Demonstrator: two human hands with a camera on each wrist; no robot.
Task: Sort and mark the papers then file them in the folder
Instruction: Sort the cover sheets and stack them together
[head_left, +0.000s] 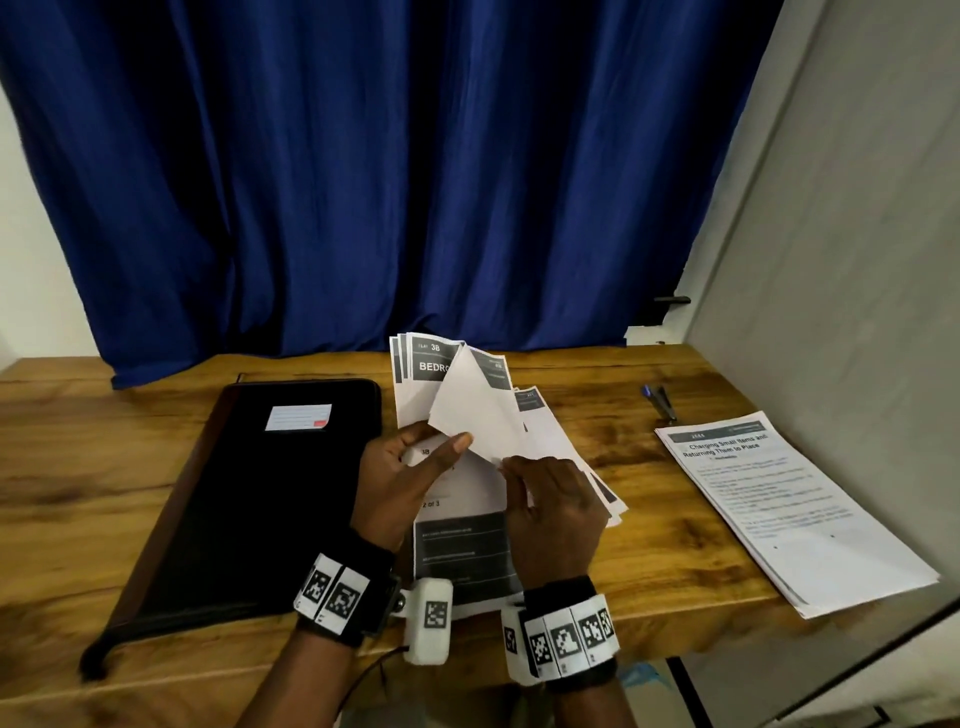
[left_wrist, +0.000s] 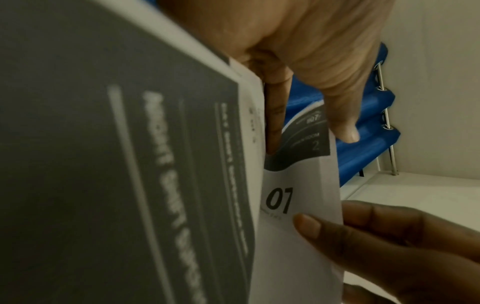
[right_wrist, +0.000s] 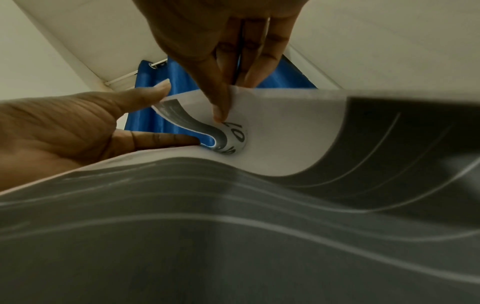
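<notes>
A fanned bundle of grey-and-white printed papers (head_left: 457, 540) stands tilted over the table's middle, held by both hands. My left hand (head_left: 415, 457) grips it from the left, thumb pressed on a bent-over white sheet (head_left: 478, 415). My right hand (head_left: 514, 470) pinches that sheet's lower edge. In the left wrist view the pinched sheet (left_wrist: 293, 236) reads "01", the right hand (left_wrist: 389, 246) holding its edge. The right wrist view has the thumb (right_wrist: 221, 111) on the same sheet (right_wrist: 285, 133). A black folder (head_left: 249, 493) lies shut on the left.
A second stack of text pages (head_left: 795, 509) lies at the table's right end, with a blue pen (head_left: 660, 402) just beyond it. A blue curtain (head_left: 363, 182) hangs behind the wooden table (head_left: 649, 530). A grey wall (head_left: 857, 260) closes in the right side.
</notes>
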